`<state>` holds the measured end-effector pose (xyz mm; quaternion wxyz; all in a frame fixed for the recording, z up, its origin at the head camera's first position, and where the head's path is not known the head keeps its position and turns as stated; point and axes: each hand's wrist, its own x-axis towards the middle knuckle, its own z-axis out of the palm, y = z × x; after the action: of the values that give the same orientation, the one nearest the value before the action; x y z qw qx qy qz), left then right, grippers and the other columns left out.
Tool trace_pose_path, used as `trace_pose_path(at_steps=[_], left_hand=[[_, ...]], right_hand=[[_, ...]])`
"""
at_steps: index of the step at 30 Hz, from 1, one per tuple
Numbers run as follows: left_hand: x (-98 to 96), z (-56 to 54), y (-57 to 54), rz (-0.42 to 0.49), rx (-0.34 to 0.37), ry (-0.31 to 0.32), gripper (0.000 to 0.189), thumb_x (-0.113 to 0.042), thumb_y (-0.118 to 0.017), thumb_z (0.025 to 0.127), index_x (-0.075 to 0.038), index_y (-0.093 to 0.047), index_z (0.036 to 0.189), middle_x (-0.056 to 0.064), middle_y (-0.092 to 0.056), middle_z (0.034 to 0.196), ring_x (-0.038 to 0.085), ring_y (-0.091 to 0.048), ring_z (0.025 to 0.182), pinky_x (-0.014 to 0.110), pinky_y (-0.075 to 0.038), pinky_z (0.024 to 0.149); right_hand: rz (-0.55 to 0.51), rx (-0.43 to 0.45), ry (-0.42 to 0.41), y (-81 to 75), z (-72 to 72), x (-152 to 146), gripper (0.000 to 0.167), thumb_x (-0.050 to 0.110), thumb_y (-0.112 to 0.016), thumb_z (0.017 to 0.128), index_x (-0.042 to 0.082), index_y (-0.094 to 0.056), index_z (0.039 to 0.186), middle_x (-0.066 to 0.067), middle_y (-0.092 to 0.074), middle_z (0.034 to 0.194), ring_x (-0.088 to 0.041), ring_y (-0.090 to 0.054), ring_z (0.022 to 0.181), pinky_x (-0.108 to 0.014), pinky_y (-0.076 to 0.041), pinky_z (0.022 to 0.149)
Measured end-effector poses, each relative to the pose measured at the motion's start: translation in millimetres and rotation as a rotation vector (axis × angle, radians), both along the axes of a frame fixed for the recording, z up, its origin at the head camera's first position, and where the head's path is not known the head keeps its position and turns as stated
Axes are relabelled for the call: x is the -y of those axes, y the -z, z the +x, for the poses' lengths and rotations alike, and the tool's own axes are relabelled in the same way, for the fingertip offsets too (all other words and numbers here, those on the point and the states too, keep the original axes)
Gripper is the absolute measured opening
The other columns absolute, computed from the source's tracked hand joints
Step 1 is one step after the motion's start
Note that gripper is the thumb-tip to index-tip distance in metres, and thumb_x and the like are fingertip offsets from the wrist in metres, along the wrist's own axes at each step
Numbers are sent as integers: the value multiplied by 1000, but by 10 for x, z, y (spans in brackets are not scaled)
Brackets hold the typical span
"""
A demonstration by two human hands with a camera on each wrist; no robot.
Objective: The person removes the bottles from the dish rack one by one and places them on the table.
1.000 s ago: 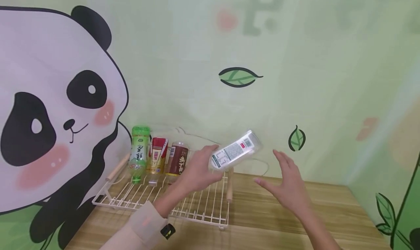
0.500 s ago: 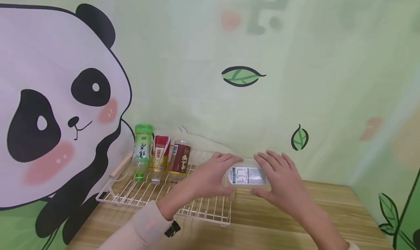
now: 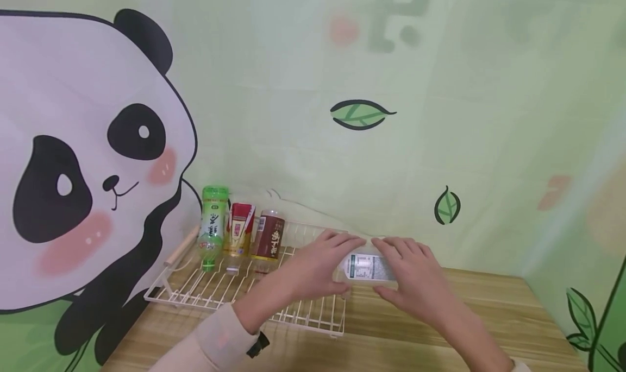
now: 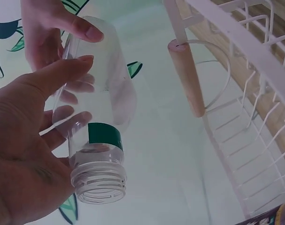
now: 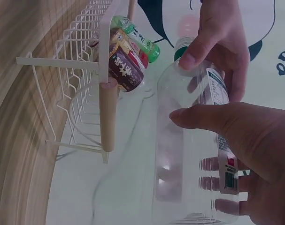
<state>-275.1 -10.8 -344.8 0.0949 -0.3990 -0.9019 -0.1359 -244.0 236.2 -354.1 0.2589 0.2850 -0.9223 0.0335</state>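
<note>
The left hand (image 3: pixel 324 266) grips a clear bottle (image 5: pixel 184 150) near its threaded neck (image 4: pixel 99 185); the right hand (image 3: pixel 415 279) grips it toward the base, the bottle lying between both hands. In the head view, the right edge of the rack (image 5: pixel 104 51) passes below the left hand. Desk (image 3: pixel 489 317) extends rightward of the right hand. Fingers cover both bottle ends there; label (image 3: pixel 369 267) print is illegible.

Left hand (image 4: pixel 27 145): thumb along the front of a clear bottle (image 4: pixel 104 89), fingers (image 4: pixel 53 138) curled behind. Right hand (image 4: pixel 50 26) grips the bottle's far end. Threaded neck (image 4: pixel 99 185) toward bottom of view, green label (image 4: pixel 104 135) just above. White wire rack (image 4: pixel 245 46) at right, wooden handle (image 4: pixel 187 79), apart from bottle. Pale backdrop (image 4: pixel 165 154), leaf prints (image 4: pixel 135 69).
</note>
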Motion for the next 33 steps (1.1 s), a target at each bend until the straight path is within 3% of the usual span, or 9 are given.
trace_pose_path(at_steps=[4, 7, 10, 14, 18, 22, 30, 33], left_hand=[[6, 45, -86, -27, -179, 2, 96, -50, -87, 86, -13, -41, 162, 2, -47, 162, 24, -44, 148, 39, -40, 121], [51, 69, -153, 7, -236, -29, 100, -59, -84, 85, -14, -40, 163, 3, -44, 164, 25, -40, 150, 40, -36, 123], [151, 62, -180, 98, -177, -81, 102, -61, -82, 85, -17, -37, 165, 1, -39, 167, 24, -36, 153, 44, -37, 123], [340, -19, -134, 256, -62, -194, 102, -56, -86, 85, -18, -36, 165, 2, -38, 168, 25, -36, 153, 49, -40, 120], [553, -154, -43, 378, -20, -305, 99, -51, -88, 85, -16, -39, 164, 5, -39, 167, 30, -36, 153, 54, -38, 121], [765, -261, 51, 463, -20, -373, 95, -48, -87, 88, -13, -40, 162, 9, -40, 165, 33, -35, 153, 55, -36, 122], [1002, -407, 206, 498, -17, -433, 96, -44, -88, 87, -8, -40, 161, 17, -39, 164, 40, -33, 153, 62, -35, 120], [1048, -452, 255, 494, 1, -470, 99, -44, -88, 87, -8, -37, 163, 17, -37, 166, 41, -32, 153, 63, -34, 121]], right_hand=[[-16, -18, 27, -43, -14, -46, 87, 34, -99, 72, 8, -60, 145, -15, -65, 134, -39, -60, 121, -63, -53, 94], [-59, -24, 46, -72, -18, -149, 87, 32, -100, 70, 8, -61, 143, -15, -65, 133, -39, -60, 120, -63, -53, 93], [-123, -40, 41, -95, -14, -298, 87, 28, -101, 68, 6, -61, 142, -16, -65, 132, -39, -59, 119, -63, -52, 91], [-191, -104, 8, -114, -14, -546, 89, 20, -103, 62, 4, -61, 139, -18, -65, 128, -41, -60, 114, -62, -53, 85], [-218, -139, 11, -124, -6, -803, 91, 17, -104, 59, 2, -60, 138, -20, -64, 127, -43, -61, 109, -61, -54, 80], [-233, -123, 37, -154, 25, -997, 90, 17, -101, 62, 0, -58, 139, -23, -62, 128, -41, -60, 107, -58, -54, 77], [-262, -98, 86, -142, 90, -1307, 91, 18, -100, 64, -3, -56, 140, -24, -60, 128, -38, -57, 103, -51, -54, 71], [-288, -54, 109, -149, 118, -1426, 92, 16, -100, 67, -5, -53, 143, -26, -58, 128, -38, -55, 101, -38, -54, 67]])
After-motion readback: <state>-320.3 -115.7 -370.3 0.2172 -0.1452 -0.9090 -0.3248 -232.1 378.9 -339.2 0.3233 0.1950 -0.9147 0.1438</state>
